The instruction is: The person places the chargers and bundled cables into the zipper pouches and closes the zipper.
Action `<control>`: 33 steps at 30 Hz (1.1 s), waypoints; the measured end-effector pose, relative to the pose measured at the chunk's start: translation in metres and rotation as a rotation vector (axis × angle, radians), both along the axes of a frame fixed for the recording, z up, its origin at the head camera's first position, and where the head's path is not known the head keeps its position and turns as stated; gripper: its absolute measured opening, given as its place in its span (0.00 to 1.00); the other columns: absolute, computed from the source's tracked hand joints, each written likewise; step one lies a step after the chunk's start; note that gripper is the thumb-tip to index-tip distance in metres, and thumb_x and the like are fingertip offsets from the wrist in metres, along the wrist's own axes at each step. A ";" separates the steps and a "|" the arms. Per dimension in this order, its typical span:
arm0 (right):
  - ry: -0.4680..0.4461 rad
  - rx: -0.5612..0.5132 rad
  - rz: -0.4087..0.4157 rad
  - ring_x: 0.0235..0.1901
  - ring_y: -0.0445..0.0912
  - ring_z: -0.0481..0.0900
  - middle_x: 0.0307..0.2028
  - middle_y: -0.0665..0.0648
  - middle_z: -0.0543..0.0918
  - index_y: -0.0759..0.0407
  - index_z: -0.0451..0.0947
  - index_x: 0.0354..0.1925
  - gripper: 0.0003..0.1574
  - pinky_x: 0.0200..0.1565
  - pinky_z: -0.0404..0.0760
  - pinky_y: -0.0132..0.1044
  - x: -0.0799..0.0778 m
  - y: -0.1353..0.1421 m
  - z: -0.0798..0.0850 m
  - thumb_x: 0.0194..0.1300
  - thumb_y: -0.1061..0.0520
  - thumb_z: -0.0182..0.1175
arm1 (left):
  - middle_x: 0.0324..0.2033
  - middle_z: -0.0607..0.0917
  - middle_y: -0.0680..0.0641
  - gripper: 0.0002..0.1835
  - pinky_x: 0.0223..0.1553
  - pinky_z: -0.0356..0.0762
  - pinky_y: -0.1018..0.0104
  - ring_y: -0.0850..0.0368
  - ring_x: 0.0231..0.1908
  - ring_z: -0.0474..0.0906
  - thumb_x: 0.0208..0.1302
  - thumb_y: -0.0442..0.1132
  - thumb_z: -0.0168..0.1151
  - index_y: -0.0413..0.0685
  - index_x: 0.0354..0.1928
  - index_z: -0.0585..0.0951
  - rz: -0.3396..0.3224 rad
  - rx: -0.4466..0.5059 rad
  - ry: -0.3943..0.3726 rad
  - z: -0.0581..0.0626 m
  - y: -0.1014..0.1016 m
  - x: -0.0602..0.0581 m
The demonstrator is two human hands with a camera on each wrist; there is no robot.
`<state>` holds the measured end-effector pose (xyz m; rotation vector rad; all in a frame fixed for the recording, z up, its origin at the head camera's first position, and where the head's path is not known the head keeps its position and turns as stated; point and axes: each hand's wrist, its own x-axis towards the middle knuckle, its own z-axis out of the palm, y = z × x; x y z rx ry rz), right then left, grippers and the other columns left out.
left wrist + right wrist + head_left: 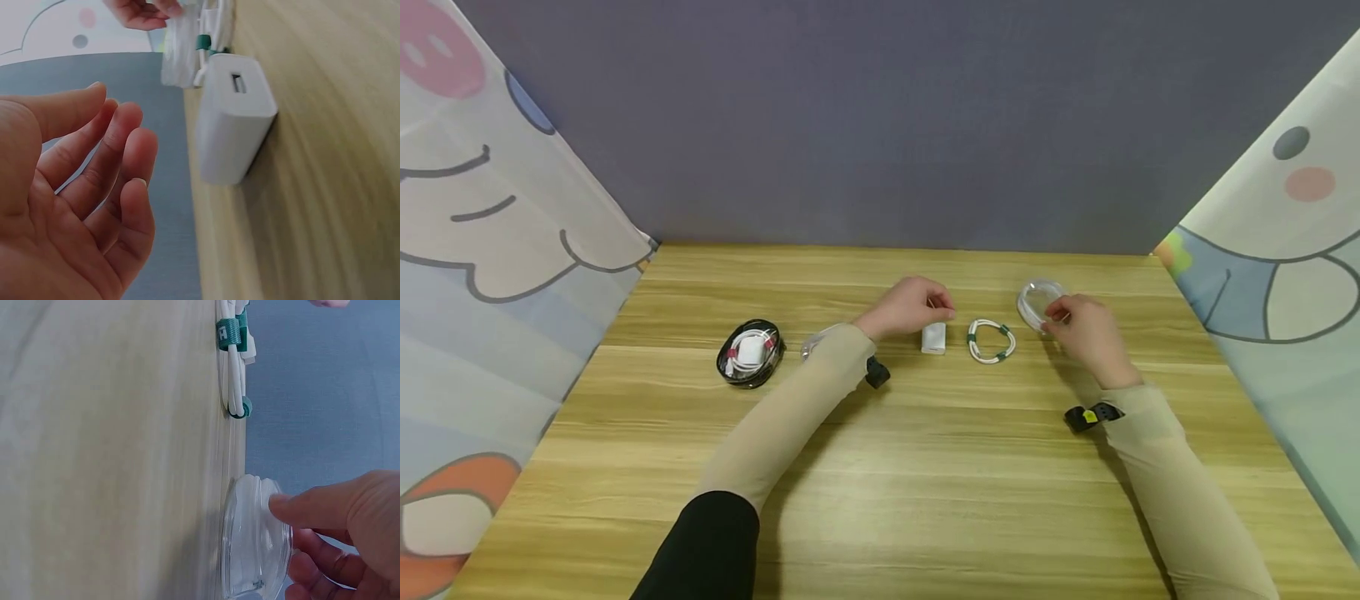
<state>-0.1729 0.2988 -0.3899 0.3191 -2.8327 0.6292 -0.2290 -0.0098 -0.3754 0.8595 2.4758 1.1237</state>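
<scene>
My left hand [910, 307] is held just over a white USB charger [933, 338], fingers loosely bent and empty. In the left wrist view the charger [228, 125] stands on the table beside the fingertips, its USB port showing. To the right, my right hand [1086, 333] pinches the near right rim of a clear round plastic case [1027, 312]. The right wrist view shows the thumb on the upper edge of the case [250, 531], with the other fingers bent beside it. Between the hands lies a coiled white cable [992, 322] bound with green ties.
A black-rimmed round case [722, 367] with a white charger and red-tied cable stands at the left. Another clear plastic piece [809, 346] is partly hidden behind my left sleeve. A grey panel [895, 150] rises along the back edge of the wooden table [925, 483].
</scene>
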 end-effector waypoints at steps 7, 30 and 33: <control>0.002 0.022 -0.022 0.34 0.61 0.81 0.34 0.65 0.85 0.68 0.83 0.38 0.08 0.39 0.75 0.57 0.000 -0.006 -0.001 0.60 0.64 0.66 | 0.35 0.86 0.55 0.06 0.37 0.75 0.66 0.59 0.35 0.79 0.70 0.45 0.64 0.53 0.41 0.86 0.030 -0.006 -0.026 -0.013 0.008 0.000; -0.074 -0.030 0.027 0.57 0.71 0.72 0.56 0.74 0.77 0.70 0.81 0.51 0.22 0.58 0.66 0.65 -0.002 0.003 -0.004 0.61 0.60 0.68 | 0.33 0.86 0.59 0.07 0.36 0.76 0.65 0.61 0.33 0.79 0.69 0.44 0.65 0.51 0.42 0.87 -0.023 0.024 -0.009 -0.019 0.031 -0.004; -0.039 -0.034 0.043 0.51 0.71 0.77 0.51 0.73 0.81 0.69 0.83 0.48 0.17 0.54 0.71 0.65 -0.002 0.002 -0.004 0.62 0.61 0.67 | 0.32 0.86 0.59 0.07 0.37 0.75 0.65 0.61 0.33 0.79 0.69 0.44 0.66 0.51 0.42 0.87 -0.023 0.017 -0.005 -0.016 0.034 -0.002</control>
